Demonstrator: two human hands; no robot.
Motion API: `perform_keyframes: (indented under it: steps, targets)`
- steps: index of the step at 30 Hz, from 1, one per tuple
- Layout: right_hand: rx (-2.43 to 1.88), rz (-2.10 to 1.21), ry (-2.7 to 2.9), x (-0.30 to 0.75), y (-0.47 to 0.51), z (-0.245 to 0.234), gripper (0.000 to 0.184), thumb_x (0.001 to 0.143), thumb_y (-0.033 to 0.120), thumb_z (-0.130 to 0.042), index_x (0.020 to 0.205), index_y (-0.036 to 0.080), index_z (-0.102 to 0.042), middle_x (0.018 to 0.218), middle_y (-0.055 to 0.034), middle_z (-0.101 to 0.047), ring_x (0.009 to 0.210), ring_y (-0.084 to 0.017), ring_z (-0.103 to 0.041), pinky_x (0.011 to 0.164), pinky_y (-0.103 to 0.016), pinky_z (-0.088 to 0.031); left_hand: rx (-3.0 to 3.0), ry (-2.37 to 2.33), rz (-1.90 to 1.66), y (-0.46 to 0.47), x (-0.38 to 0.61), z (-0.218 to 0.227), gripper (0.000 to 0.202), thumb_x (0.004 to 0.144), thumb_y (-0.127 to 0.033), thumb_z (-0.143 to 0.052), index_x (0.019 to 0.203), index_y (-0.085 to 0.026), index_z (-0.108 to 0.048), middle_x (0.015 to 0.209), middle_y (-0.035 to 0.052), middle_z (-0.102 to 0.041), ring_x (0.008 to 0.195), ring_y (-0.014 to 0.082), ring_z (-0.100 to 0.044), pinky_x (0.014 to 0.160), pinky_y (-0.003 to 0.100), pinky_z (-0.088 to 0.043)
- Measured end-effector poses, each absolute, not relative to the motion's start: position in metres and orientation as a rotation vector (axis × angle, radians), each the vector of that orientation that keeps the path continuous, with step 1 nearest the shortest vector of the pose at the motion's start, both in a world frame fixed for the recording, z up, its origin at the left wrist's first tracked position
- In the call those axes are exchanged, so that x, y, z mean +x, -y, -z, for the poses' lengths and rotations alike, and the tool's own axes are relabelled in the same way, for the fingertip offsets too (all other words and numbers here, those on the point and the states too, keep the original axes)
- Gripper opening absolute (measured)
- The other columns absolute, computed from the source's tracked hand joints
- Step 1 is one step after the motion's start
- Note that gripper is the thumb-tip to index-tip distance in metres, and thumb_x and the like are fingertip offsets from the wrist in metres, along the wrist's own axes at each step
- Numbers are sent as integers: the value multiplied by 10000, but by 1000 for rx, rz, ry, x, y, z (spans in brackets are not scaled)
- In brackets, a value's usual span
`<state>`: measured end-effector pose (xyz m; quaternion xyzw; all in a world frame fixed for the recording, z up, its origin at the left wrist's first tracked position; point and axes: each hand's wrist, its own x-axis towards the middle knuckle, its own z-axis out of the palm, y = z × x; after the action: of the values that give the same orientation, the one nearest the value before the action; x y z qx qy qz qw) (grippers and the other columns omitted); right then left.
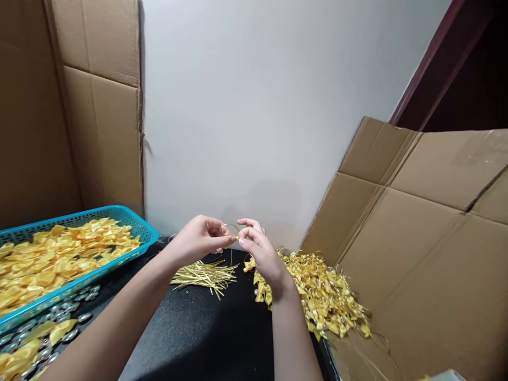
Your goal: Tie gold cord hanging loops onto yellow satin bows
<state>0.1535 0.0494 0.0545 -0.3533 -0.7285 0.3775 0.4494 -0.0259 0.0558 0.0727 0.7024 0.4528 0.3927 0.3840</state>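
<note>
Above the black tabletop [186,333], my left hand [198,238] and my right hand [264,256] meet fingertip to fingertip. Pinched between them is a small yellow ribbon bow [237,237], mostly covered by the fingers. A thin gold twist tie [232,226] curves up from it, and a strand hangs below. Both hands are closed, thumb against fingers; the right index finger sticks out. Under the left hand lies a bunch of loose gold twist ties [208,276]. Beside and behind my right forearm is a heap of finished yellow bows [321,288] with shiny beads and wire tails.
At left stands a turquoise plastic basket [150,234] of yellow ribbon pieces [75,251]. Shiny oval beads [84,317] and loose ribbon pieces [61,330] lie before it. Cardboard sheets [101,116] rise at left, with more cardboard [416,238] at right and a pale wall [246,106] behind.
</note>
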Motion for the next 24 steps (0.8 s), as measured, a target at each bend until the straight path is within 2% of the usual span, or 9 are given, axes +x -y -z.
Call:
perform_keyframes:
  steps: [6, 11, 14, 16, 19, 24]
  targets:
    - [-579, -1130, 1614, 148, -55, -51, 130, 837, 303, -489, 752, 207, -507, 1215, -97, -547, 1319, -222, -421, 1047, -377, -387, 1787, -1156, -955, -52, -26, -75, 324, 674, -473, -682, 637, -159, -610, 542, -5, -560, 537, 123, -487, 516, 234, -343]
    - [-678, -1105, 1587, 137, -56, -52, 181, 880, 267, -405, 718, 217, -469, 1160, -100, -588, 1286, -200, -465, 1018, -365, -426, 1847, -1222, -965, -53, -25, -71, 325, 710, -457, -643, 585, -177, -534, 541, -6, -541, 514, 117, -459, 499, 243, -318]
    - [-784, -1063, 1546, 133, -59, -48, 185, 848, 317, -501, 705, 204, -528, 1171, -88, -575, 1224, -202, -491, 1025, -352, -400, 1989, -1389, -1061, -53, -21, -68, 331, 736, -401, -622, 527, -183, -486, 512, -5, -506, 505, 115, -417, 498, 257, -274]
    - [-951, -968, 1507, 134, -62, -44, 192, 803, 351, -575, 694, 192, -578, 1147, -76, -573, 1157, -205, -505, 1029, -349, -370, 2107, -1515, -1096, -55, -17, -64, 296, 746, -341, -613, 517, -178, -520, 495, -1, -507, 512, 123, -423, 522, 267, -278]
    - [-1225, -849, 1532, 139, -64, -39, 246, 784, 397, -600, 654, 188, -610, 998, -55, -595, 1030, -204, -512, 965, -343, -375, 2211, -1603, -1057, -60, -10, -58, 206, 738, -268, -606, 554, -175, -616, 513, 23, -567, 535, 149, -479, 560, 278, -306]
    - [-1460, -686, 1701, 151, -60, -42, 324, 801, 373, -582, 540, 186, -532, 815, -23, -539, 856, -180, -492, 820, -310, -381, 2170, -1633, -1021, -74, -9, -47, 120, 685, -197, -616, 588, -169, -681, 583, 64, -653, 590, 187, -554, 586, 290, -332]
